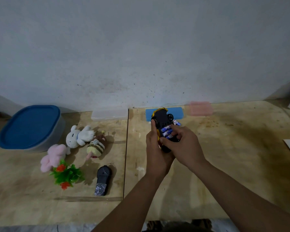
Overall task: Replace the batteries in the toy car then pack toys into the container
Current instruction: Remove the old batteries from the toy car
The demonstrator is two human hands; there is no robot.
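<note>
My left hand (pixel 155 144) wraps around the toy car (pixel 162 126), belly up over the middle of the surface (pixel 224 156). My right hand (pixel 182 146) pinches a blue battery (pixel 167 131) in its slot. I should push each flat, ends matching.
</note>
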